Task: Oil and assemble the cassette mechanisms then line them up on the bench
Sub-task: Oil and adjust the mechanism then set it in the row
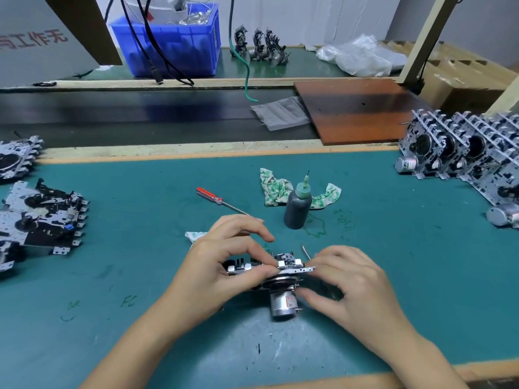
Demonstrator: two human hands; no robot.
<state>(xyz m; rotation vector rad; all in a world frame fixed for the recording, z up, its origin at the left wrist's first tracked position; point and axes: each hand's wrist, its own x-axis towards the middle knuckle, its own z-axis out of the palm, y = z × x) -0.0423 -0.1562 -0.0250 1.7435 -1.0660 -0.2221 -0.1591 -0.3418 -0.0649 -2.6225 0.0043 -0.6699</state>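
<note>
The person is holding one mechanism (273, 272) low over the near middle of the green worktop (140, 290), edge-on to the camera. The left hand (224, 259) is pinching its left end, thumb under and fingers curled over the top. The right hand (348, 287) is gripping the right end, fingers curled beneath the plate beside the motor (282, 303). Both grips are closed on the mechanism.

The task is looking partly done. A row of mechanisms (463, 158) is standing on edge at the far right of the worktop, lined up close together, which I take to be finished ones. Flat units (39, 220) are lying at the left edge, probably waiting their turn. The oil bottle (298, 206) is standing upright just beyond the hands, in front of a rag (276, 189), with a red screwdriver (216, 199) lying to its left.

The held mechanism is showing a thin metal plate with small black and silver parts on top, and a round silver motor hanging below. A thin wire (306, 251) is sticking up by its right end. Whether it has been oiled, I cannot tell.
</note>
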